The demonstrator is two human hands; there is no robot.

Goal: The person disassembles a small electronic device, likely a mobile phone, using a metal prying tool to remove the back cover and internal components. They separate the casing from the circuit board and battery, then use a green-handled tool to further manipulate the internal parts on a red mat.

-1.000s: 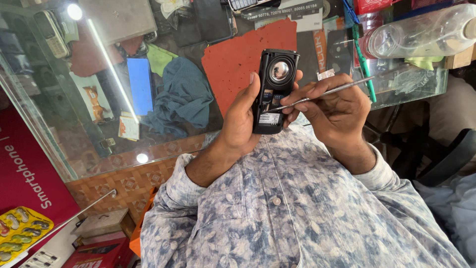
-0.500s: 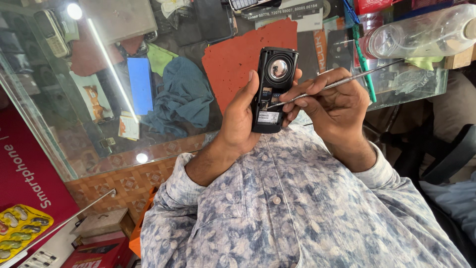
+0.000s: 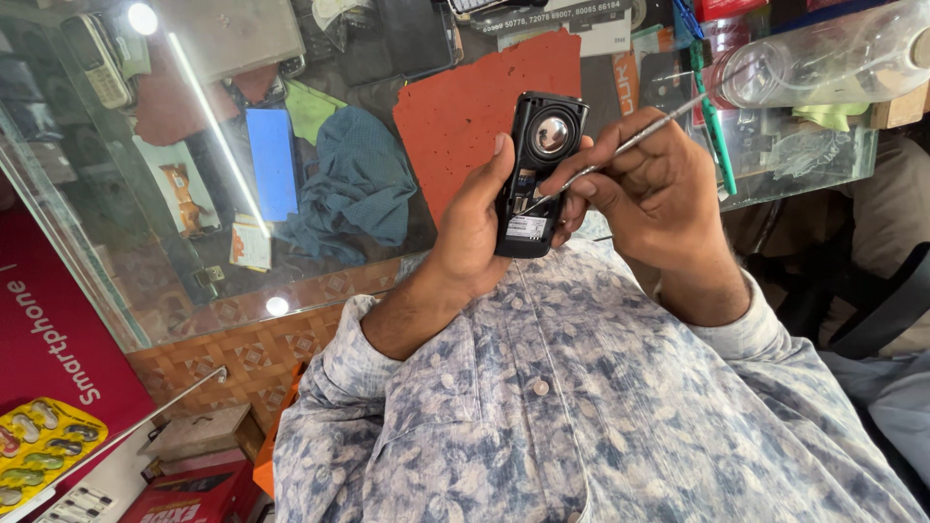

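My left hand [image 3: 475, 228] grips a small black phone body [image 3: 540, 160] with its back cover off, a round silver speaker showing near its top and a white label near its bottom. My right hand [image 3: 654, 189] pinches a thin metal probe tool [image 3: 620, 147], whose tip rests inside the open back of the phone just above the label. Both hands are held over my chest, in front of a patterned blue and white shirt [image 3: 581, 407].
A glass counter [image 3: 194, 223] lies ahead with an orange-red mat [image 3: 455, 107] on it. A clear plastic bottle [image 3: 823, 53] and a green pen [image 3: 712, 126] lie at the upper right. A red box [image 3: 48, 339] and a blister pack of tablets [image 3: 39, 450] sit at the left.
The probe's tip has shifted a little lower inside the phone's open back, and my right hand has tilted slightly. My left hand holds the phone in the same place.
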